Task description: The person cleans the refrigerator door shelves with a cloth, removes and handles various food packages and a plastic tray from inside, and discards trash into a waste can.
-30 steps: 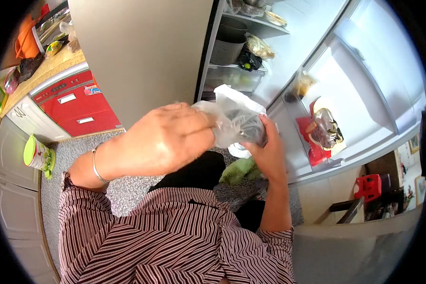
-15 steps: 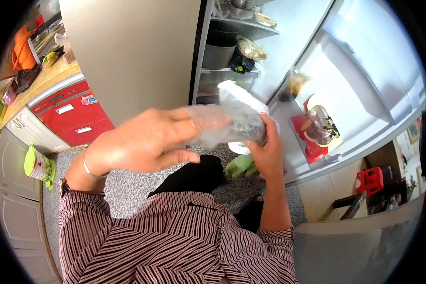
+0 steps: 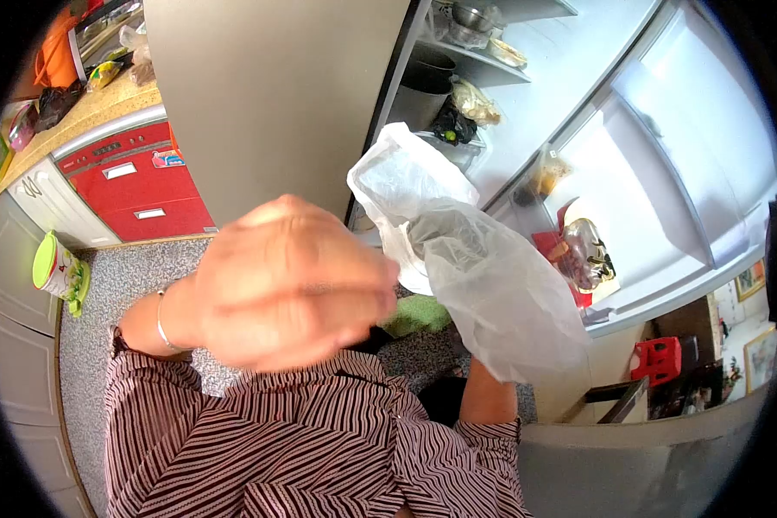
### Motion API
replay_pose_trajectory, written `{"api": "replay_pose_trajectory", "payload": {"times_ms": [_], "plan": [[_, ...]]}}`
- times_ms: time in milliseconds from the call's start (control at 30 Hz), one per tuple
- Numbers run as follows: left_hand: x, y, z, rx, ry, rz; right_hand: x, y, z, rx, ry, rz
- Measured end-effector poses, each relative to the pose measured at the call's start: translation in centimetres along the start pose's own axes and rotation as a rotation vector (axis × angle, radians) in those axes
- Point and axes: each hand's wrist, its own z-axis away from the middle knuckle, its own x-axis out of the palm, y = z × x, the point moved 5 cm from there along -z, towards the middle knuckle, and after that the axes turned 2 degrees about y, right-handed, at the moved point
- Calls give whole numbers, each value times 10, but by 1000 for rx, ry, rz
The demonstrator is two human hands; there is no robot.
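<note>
A clear plastic bag (image 3: 509,293) hangs open in the air before the fridge, its lower end draped over my right wrist (image 3: 489,393). My right hand is hidden behind the bag, which it appears to hold up. Against the bag's upper end is a white, thick-rimmed piece (image 3: 406,164), perhaps another bag or a liner; I cannot tell which. My left hand (image 3: 289,289), with a bracelet on its wrist, is left of the bag with fingers bent and smeared by motion. Its fingertips are close to the white edge; contact is unclear. Something green (image 3: 414,317) shows below.
The fridge door (image 3: 708,293) stands wide open at right, with bagged food (image 3: 587,255) in its shelf. Inside the fridge are a dark pot (image 3: 419,91) and more bags. A red cabinet (image 3: 138,186), a counter and a green-lidded bucket (image 3: 56,268) are at left.
The clear bag has gone from bunched between my hands to spread out, hanging down over my right hand. My left hand has curled its outstretched fingers. The view has shifted slightly.
</note>
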Motion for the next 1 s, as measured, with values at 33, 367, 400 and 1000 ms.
{"api": "replay_pose_trajectory", "payload": {"times_ms": [33,367,400,1000], "plan": [[3,-2,3,2,-5,1,3,-2,-1,1,-5,-7],[41,-49,43,-482,52,97,20,-15,-5,23,-45,-64],[43,-52,46,-489,52,102,21,-15,-6,25,-50,-66],[87,-92,17,-473,-46,751,38,26,-21,74,-252,-334]]}}
